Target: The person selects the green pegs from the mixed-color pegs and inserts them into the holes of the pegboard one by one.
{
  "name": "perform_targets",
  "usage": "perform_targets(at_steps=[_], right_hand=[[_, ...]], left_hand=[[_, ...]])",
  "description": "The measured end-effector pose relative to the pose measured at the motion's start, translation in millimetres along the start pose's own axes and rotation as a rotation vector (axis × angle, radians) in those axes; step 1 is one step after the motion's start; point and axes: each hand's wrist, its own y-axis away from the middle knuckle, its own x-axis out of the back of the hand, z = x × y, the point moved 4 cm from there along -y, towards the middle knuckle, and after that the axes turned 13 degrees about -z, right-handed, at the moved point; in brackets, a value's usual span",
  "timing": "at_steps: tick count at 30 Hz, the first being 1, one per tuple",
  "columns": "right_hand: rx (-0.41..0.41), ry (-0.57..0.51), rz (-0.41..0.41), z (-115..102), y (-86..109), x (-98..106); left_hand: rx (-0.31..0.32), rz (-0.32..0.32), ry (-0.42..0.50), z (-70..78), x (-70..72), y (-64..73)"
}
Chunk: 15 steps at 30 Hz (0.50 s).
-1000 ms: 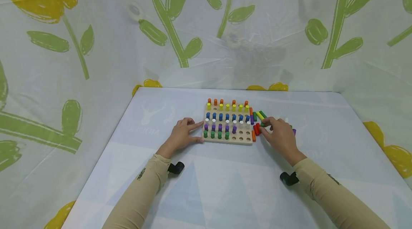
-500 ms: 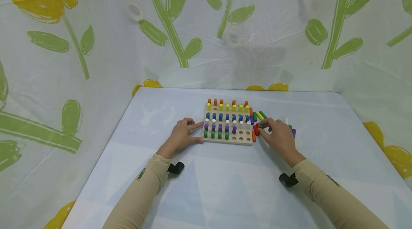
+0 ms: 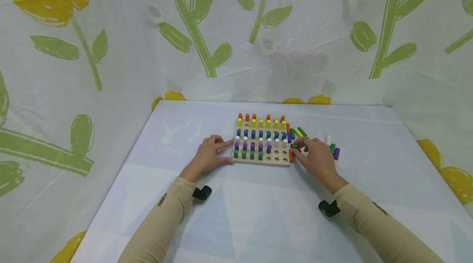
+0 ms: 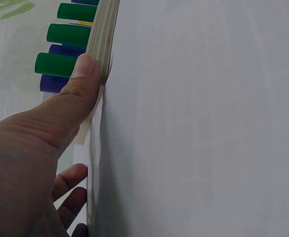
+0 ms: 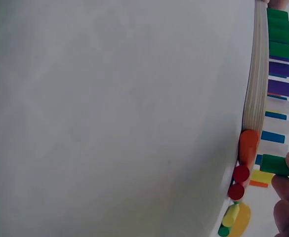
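Flanking the pegboard's edge (image 3: 288,149), the right hand (image 3: 315,157) pinches a green peg (image 3: 295,146).

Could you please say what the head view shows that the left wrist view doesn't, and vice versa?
Only the head view shows the right hand pinching a green cylindrical peg, and a loose orange cylindrical peg. Only the left wrist view shows stripes along the edge of the pale wooden pegboard. Both show the left hand touching it, and upright green cylindrical pegs.
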Motion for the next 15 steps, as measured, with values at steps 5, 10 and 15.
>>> perform_targets(at_steps=[5,10,15], right_hand=[[0.018,-0.007,0.007,-3.5,0.6,-1.5],[0.022,-0.011,0.002,-5.8,1.6,-2.2],[0.019,-0.011,-0.011,-7.0,1.7,-3.6]], left_hand=[[0.000,0.003,-0.003,-0.9,-0.2,-0.4],[0.006,-0.001,-0.003,-1.4,-0.8,-1.0],[0.002,0.000,-0.004,-0.7,-0.3,-1.1]])
